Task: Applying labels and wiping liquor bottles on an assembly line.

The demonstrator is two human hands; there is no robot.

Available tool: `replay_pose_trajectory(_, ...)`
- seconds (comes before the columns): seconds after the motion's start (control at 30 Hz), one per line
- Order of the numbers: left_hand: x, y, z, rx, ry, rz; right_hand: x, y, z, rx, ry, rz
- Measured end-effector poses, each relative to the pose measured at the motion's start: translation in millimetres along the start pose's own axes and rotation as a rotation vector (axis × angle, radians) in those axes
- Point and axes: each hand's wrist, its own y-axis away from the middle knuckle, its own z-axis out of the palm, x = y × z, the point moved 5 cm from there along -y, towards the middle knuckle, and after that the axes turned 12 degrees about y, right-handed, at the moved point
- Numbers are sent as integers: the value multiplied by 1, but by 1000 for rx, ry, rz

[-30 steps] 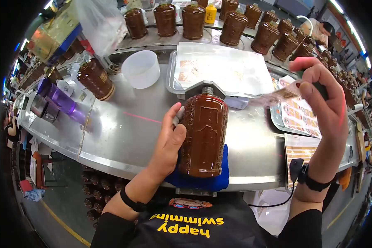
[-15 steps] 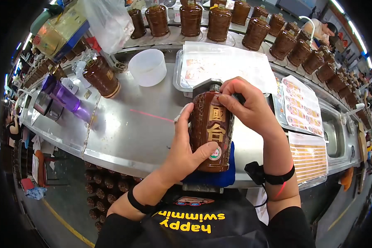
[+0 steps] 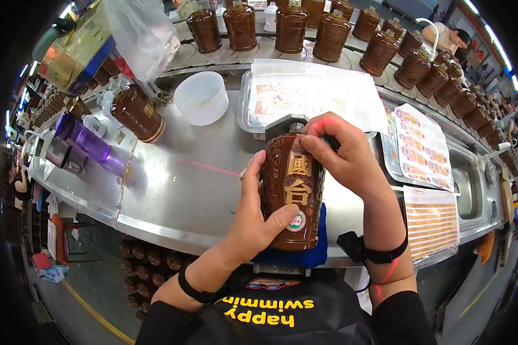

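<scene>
Brown ceramic bottle (image 3: 292,195) lies on its side on a blue pad (image 3: 319,244) at the near edge of the steel bench (image 3: 172,190), neck toward 12 o'clock, gold characters face up. Left hand (image 3: 256,215) wraps the body from 9 o'clock, thumb across the lower front beside the small round sticker (image 3: 296,221); firm full-hand hold. Right hand (image 3: 342,152) closes over the shoulder and neck at 1 o'clock, fingertips pressing the upper front. Judgement: the step is smoothing something down near the neck. Best done with the left hand keeping the bottle from rolling and the right pressing outward from the centre. Label sheets (image 3: 423,146) lie at 3 o'clock.
</scene>
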Motion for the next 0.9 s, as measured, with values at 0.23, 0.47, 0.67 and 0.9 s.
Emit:
replay_pose_trajectory(0.23, -1, -1, 0, 4, 8, -24, 1, -2, 1, -11, 7, -10)
replay_pose_trajectory(0.47, 0, -1, 2, 2, 75, -43, 1, -3, 3, 82, -51, -40)
replay_pose_trajectory(0.67, 4, -4, -1, -4, 62, 3, 1, -5, 2, 31, -8, -18)
replay_pose_trajectory(0.9, 7, -5, -1, -8, 56, -11, 0, -6, 1, -21, 19, 42)
